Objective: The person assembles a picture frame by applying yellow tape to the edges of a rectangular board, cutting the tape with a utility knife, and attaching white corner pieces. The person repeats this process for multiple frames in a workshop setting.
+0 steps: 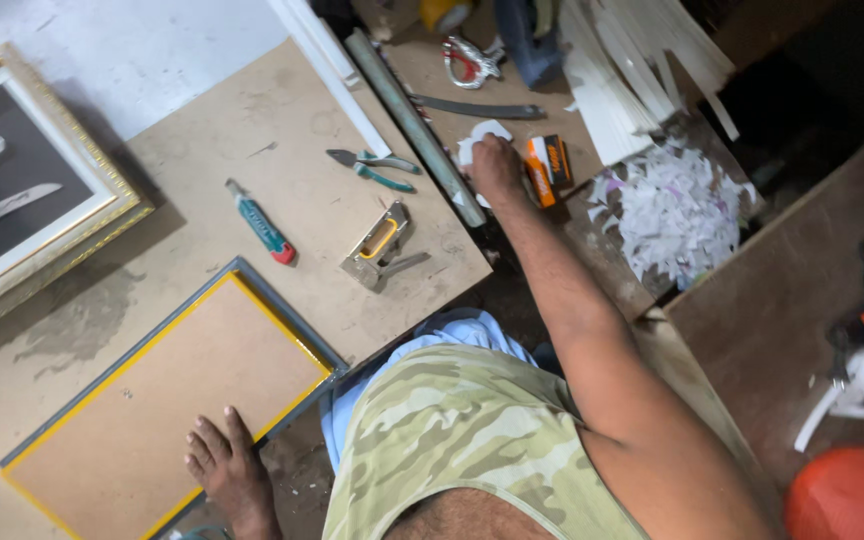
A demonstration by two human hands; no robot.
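Frame back (pixel 167 395), grey-and-yellow edged, lies face down at the near tabletop (pixel 282 110) corner. Our left hand (pixel 230 468) rests flat and open on it, likely pinning it. Our right hand (pixel 495 165) reaches far out, closed on a white rag (pixel 479 135) beside an orange box (pixel 549 165). Staple gun (pixel 380 245), pliers (pixel 374 168), utility knife (pixel 260 222) sit between; metal bar (pixel 412 125) lies across the reach.

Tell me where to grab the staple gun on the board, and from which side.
Grip the staple gun around its body at the yellow-lined handle opening, coming from above. It lies flat on its side on the board, lever splayed toward the right, with bare board around it.
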